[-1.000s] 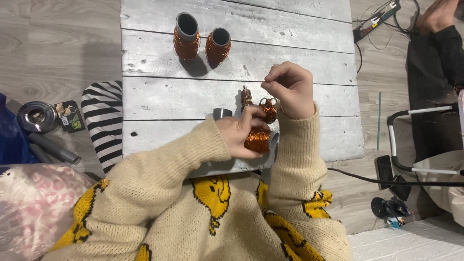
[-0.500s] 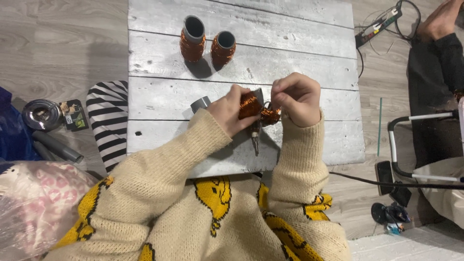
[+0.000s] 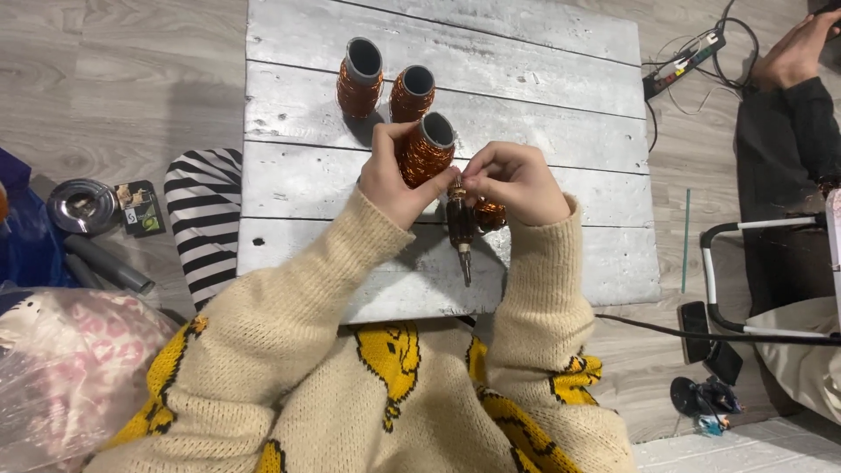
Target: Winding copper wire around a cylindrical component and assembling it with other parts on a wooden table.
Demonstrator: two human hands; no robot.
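left hand (image 3: 394, 180) closed round copper-wire spool (image 3: 425, 149), now lifted higher over the white plank table (image 3: 543, 96) | right hand (image 3: 512, 180) pinches small wound piece (image 3: 489, 213) (winding goes on) | dark-handled tool (image 3: 461, 229) hangs between

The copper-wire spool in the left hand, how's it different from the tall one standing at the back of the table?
The held spool is gripped by the left hand and tilted; the tall spool stands untouched on the white plank table. The tall spool looks longer. Both are grey tubes wound with copper-coloured wire.
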